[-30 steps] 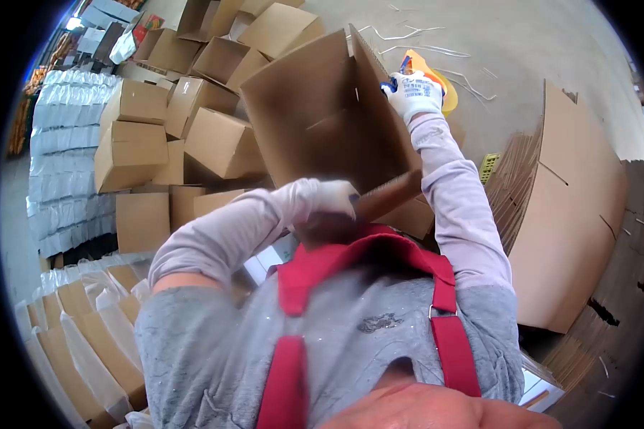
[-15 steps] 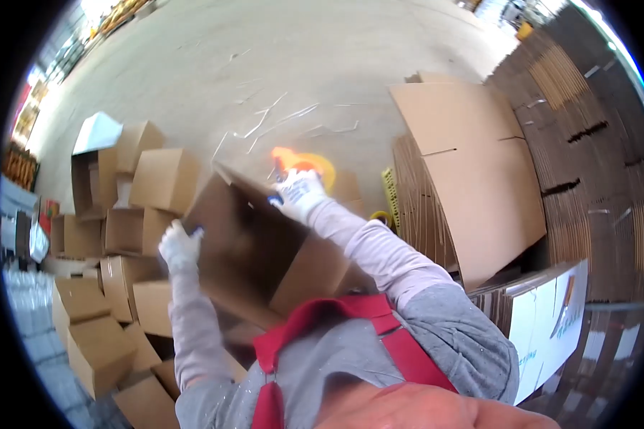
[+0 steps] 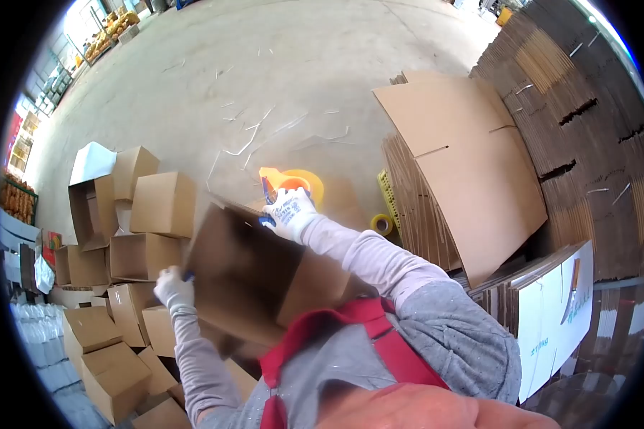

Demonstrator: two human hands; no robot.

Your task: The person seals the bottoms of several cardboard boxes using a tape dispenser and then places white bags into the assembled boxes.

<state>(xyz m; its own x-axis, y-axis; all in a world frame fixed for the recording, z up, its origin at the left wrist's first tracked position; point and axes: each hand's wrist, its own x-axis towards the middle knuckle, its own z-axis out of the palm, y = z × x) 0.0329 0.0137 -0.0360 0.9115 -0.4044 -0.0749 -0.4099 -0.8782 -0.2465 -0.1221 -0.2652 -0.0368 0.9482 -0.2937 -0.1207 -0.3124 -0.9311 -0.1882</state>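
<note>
In front of my body, a large open cardboard box [image 3: 247, 261] is tilted, its dark inside facing me. My left hand [image 3: 174, 287], in a white glove with blue fingertips, is closed at the box's left edge. Over the far right edge, my gloved right hand [image 3: 292, 214] wraps around an orange tape dispenser [image 3: 270, 176] carrying a wide yellow tape roll [image 3: 313, 187]. The dispenser's handle is mostly hidden under the fingers.
Several made-up boxes [image 3: 163, 204] are piled at my left. Flat cardboard sheets [image 3: 472, 150] lean at the right beside a tall dark stack [image 3: 572, 136]. A tape roll [image 3: 381, 224] lies near them. White strap scraps [image 3: 250, 136] litter the floor.
The view has tilted up slightly, so surroundings sit lower. My left hand has moved a little toward me along the box edge. My right hand keeps hold of the tape dispenser.
</note>
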